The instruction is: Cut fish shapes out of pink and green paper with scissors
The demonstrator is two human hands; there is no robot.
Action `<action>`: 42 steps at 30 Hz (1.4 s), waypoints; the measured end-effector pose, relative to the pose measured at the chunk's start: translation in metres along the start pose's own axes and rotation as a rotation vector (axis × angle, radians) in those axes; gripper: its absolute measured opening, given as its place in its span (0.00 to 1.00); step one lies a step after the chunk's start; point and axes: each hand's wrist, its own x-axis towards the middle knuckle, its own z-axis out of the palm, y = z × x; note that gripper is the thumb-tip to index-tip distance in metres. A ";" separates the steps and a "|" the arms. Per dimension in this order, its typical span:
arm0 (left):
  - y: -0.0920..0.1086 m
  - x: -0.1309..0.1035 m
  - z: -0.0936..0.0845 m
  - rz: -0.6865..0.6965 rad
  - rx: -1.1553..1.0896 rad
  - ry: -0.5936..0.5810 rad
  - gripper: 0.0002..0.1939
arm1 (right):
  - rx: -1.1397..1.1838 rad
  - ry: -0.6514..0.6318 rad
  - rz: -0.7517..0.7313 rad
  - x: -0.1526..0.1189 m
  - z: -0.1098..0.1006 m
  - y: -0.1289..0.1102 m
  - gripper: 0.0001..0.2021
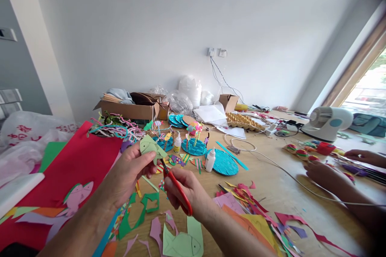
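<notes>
My left hand (137, 164) pinches a light green paper fish (147, 144) with drawn lines on it. In my right hand (187, 188) is a pair of scissors (180, 193) with red handles, its dark blades at the lower right edge of the fish. How far apart the blades are is hard to make out. Below my hands lies another light green paper piece (182, 245) with a fish drawn on it. Green paper offcuts (137, 213) and pink scraps lie around it. Pink and lilac cut shapes (77, 197) rest on red sheets (99, 156) at the left.
Beyond my hands stand white glue bottles (210, 160) and blue discs (226, 162), some bearing paper fish. A white cable (286, 174) crosses the table. At right, a co-worker's hands (319, 172) are near red craft pieces (302, 153) and a white fan (328, 122). Cardboard boxes (129, 110) stand behind.
</notes>
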 end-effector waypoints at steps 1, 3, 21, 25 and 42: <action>-0.001 0.000 0.001 0.014 0.013 0.001 0.11 | 0.012 -0.003 0.002 0.000 0.001 0.000 0.18; -0.002 -0.001 0.002 0.043 0.050 0.001 0.11 | 0.032 0.001 0.013 0.000 0.002 0.001 0.19; -0.002 -0.002 0.001 -0.026 0.040 -0.016 0.11 | 0.070 0.014 0.013 0.000 0.004 0.001 0.27; -0.001 -0.001 -0.002 0.034 0.189 -0.050 0.14 | 0.064 0.009 0.033 -0.001 0.003 0.001 0.28; -0.004 -0.001 -0.001 0.032 0.186 -0.070 0.15 | 0.072 -0.001 0.006 0.000 0.004 0.001 0.26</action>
